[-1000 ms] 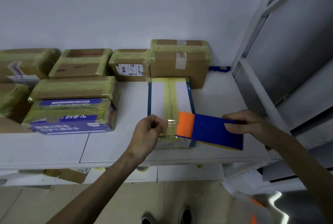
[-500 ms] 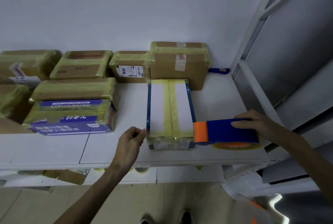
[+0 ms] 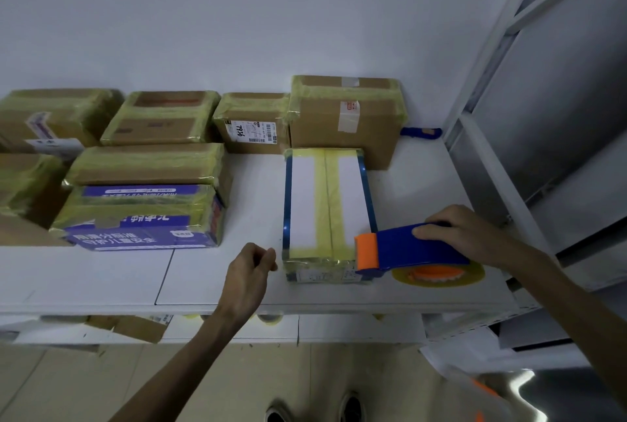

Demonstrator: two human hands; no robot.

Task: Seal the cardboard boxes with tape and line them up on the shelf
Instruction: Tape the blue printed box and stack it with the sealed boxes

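Note:
A white box with blue edges (image 3: 302, 197) lies on the white shelf (image 3: 101, 279), with yellowish tape strips along its top and front. To its right, a blue and orange tape dispenser (image 3: 407, 248) with a yellow tape roll (image 3: 437, 277) rests on the shelf; my right hand (image 3: 464, 231) grips it from above. My left hand (image 3: 249, 272) hovers just left of the box's front corner, fingers curled, holding nothing I can see.
Several taped cardboard boxes line the back wall, among them a tall brown box (image 3: 342, 119) and a labelled box (image 3: 252, 126). A purple printed box (image 3: 142, 218) sits under another at left. A blue object (image 3: 420, 132) lies behind. A grey metal frame (image 3: 481, 163) bounds the right.
My right hand lowered the dispenser from above the box down to the shelf at the box's right. My left hand let go of the tape end and dropped left of the box.

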